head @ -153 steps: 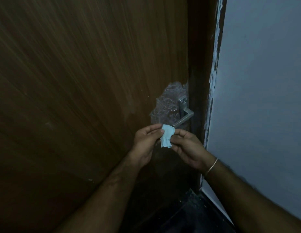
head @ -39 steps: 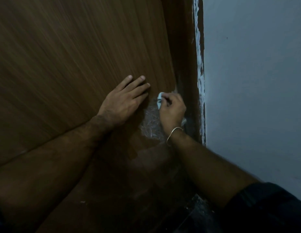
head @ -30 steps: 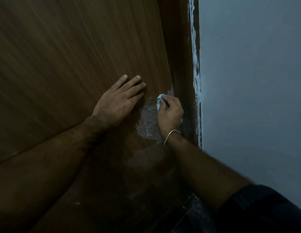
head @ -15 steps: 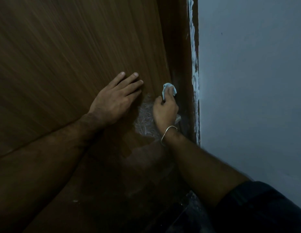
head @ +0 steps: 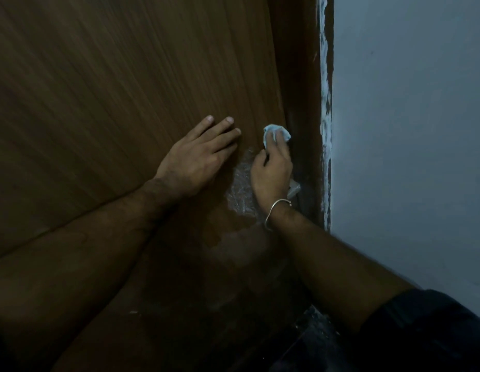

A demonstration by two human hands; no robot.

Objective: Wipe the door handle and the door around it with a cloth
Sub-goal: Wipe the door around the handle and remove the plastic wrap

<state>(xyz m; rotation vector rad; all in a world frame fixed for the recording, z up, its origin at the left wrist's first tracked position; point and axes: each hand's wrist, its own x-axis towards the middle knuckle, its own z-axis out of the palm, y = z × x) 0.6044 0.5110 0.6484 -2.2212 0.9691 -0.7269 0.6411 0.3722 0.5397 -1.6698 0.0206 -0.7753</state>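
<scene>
Dim light falls on a brown wooden door beside a pale grey wall. Nearest, both bare forearms reach up from the lower edge, the right one out of a dark sleeve and ringed by a thin metal bangle. Further up, the left hand lies flat on the door, fingers straight and together. Just beside it the right hand pinches a small light blue cloth with curled fingers and presses it to the door by the frame. That hand covers the door handle, so its direction cannot be told; only crinkled clear plastic wrap shows beneath.
</scene>
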